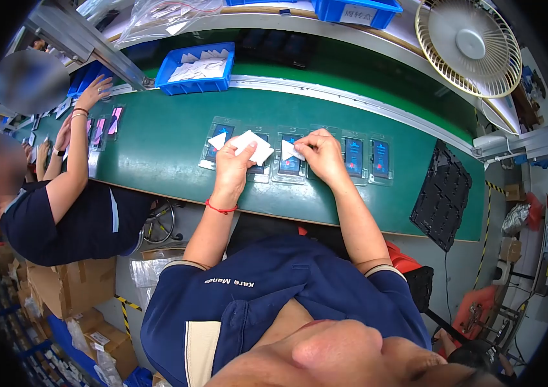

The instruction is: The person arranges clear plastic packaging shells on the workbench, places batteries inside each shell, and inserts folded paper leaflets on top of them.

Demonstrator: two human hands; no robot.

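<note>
In the head view my left hand (231, 169) is closed around a stack of white paper pieces (253, 146), held over the row of packs. My right hand (323, 155) pinches a white triangular paper piece (288, 150). That paper lies over a dark blue flat pack (291, 166) in a clear plastic tray, and I cannot tell whether it touches. Another white triangle (218, 140) rests on the leftmost pack (211, 153), beside my left hand. To the right of my right hand lie two more blue packs (353, 157) in clear trays. My left hand and its papers partly hide one pack.
A blue bin (195, 69) of white paper pieces stands at the back of the green table (158, 142). A black moulded tray (443, 193) lies at the right edge, with a fan (469, 45) beyond. At left, a co-worker's arm (79, 138) reaches over pink-and-black items (99, 132).
</note>
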